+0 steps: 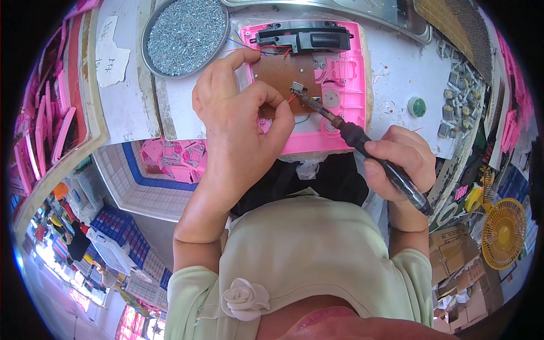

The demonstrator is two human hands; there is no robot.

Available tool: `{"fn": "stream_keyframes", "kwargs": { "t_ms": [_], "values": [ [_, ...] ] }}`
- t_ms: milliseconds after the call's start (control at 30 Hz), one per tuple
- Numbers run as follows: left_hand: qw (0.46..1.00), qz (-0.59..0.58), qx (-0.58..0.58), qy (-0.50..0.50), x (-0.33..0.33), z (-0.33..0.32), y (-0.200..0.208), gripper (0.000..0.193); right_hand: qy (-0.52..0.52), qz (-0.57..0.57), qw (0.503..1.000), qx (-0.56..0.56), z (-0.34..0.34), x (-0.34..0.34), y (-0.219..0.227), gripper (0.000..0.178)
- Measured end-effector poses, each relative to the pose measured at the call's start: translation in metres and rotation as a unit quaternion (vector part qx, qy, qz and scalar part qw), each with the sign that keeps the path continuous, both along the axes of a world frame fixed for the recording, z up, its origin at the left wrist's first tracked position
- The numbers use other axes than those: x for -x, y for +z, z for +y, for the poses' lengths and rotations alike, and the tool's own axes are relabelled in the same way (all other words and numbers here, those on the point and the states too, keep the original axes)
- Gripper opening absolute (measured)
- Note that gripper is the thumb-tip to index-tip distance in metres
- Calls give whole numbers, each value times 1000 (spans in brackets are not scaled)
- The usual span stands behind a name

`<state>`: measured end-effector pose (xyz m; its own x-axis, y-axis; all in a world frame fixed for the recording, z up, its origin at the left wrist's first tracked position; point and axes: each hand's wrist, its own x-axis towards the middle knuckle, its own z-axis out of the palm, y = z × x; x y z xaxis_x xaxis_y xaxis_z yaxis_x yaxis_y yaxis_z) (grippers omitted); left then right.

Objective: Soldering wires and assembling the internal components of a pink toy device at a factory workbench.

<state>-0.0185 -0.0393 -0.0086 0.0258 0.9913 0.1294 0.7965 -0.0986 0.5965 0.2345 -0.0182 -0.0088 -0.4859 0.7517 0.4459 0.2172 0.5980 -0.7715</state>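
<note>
A brown circuit board (272, 72) lies in a pink plastic housing (345, 141) on the workbench. My right hand (402, 161) grips a soldering iron (362, 141) by its black handle. Its tip reaches a small metal component (297, 87) on the board. My left hand (241, 107) is over the left side of the board, thumb and index finger pinched at thin red wires (292, 98) close to the iron's tip. Another left finger rests at the board's upper left edge, near coloured wires. A black plastic module (306, 38) sits along the housing's far edge.
A round metal bowl of small screws (186, 37) stands at the far left. On the right are a small green round piece (416, 106) and several metal parts (453, 93). A metal tray (391, 17) lies behind; a crate (158, 195) of pink parts sits below the bench's left side.
</note>
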Motion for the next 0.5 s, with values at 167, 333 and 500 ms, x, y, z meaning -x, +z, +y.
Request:
{"fn": "stream_keyframes", "kwargs": {
  "t_ms": [167, 333, 500],
  "values": [
    [1000, -1, -2, 4, -1, -1, 0, 4, -1, 7, 1000, 6, 0, 0, -2, 26],
    [1000, -10, -4, 5, -1, -1, -2, 5, -2, -6, 1000, 2, 0, 1, 0, 26],
    [1000, -10, -5, 5, 0, -1, -2, 4, 5, -10, 1000, 6, -1, 0, 1, 27]
  ]
}}
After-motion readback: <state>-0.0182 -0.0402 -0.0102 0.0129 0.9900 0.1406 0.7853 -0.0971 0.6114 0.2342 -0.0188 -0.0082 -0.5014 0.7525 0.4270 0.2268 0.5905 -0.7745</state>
